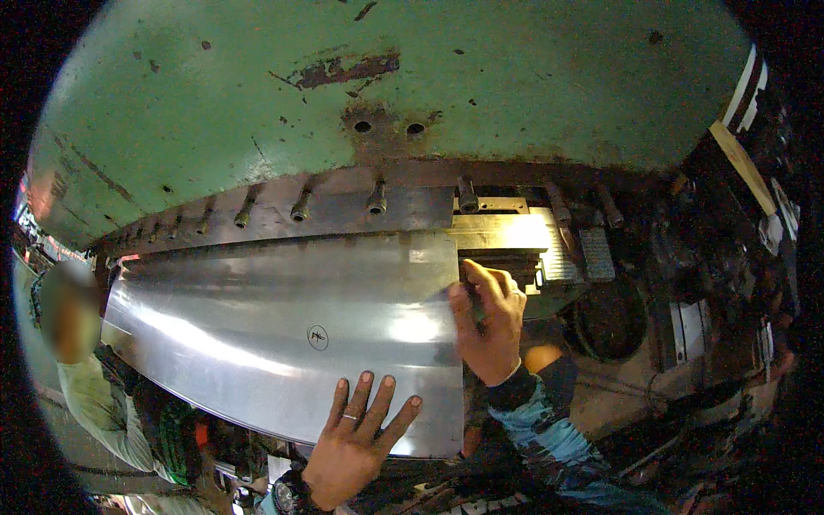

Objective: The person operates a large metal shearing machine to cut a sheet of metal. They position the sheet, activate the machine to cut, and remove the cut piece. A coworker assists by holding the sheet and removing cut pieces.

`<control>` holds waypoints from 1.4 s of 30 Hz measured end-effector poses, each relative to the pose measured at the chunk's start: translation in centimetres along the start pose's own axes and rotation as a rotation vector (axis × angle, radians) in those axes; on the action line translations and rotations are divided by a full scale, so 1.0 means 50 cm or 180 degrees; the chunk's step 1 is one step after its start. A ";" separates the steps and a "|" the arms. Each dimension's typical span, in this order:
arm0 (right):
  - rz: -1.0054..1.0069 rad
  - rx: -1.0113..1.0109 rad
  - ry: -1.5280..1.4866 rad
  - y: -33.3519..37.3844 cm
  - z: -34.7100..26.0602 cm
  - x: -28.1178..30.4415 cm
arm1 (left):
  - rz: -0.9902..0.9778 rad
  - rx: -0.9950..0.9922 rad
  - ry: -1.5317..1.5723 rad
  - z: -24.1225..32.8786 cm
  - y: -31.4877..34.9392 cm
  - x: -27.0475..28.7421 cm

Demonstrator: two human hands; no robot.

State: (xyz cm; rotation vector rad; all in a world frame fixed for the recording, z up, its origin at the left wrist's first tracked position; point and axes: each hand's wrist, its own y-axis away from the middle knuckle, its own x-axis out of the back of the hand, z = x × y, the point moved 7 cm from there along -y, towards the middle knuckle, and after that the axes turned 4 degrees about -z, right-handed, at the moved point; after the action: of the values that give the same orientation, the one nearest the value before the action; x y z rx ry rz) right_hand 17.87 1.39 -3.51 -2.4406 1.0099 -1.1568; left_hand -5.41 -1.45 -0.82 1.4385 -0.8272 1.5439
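Note:
A large shiny metal sheet (257,300) lies in front of the machine, its far edge at the row of clamps, with a small circled mark drawn on it. My left hand (352,455) rests on the near part of the sheet, fingers spread flat; a ring and a wristwatch show. At the sheet's right edge, my right hand (491,330) is closed, thumb over the edge and fingers curled beside it. What lies under those fingers is hidden.
The green machine body (515,86) rises over the far side, with a row of bolts (378,199) along its lower beam. Brightly lit metal bars (493,233) sit beyond my right hand. Another person (99,395) stands at the sheet's left end. A dark round opening (608,319) is at right.

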 end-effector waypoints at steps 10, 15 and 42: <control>-0.0271 -0.1847 -0.3130 -0.049 0.141 -0.125 | -0.0507 0.0050 0.0007 0.007 -0.009 0.014; -0.0270 -0.1541 -0.3440 -0.065 0.126 -0.128 | -0.0391 0.0030 -0.0007 0.007 -0.011 0.013; 0.0037 -0.1345 -0.3850 -0.059 0.151 -0.154 | -0.0468 -0.0010 0.0092 0.013 -0.013 0.006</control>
State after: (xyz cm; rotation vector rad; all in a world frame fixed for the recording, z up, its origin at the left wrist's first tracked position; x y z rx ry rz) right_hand 21.57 8.35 -11.42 -2.6669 0.8363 0.6479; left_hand -4.51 -1.72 -0.49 1.4387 -0.6907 1.4484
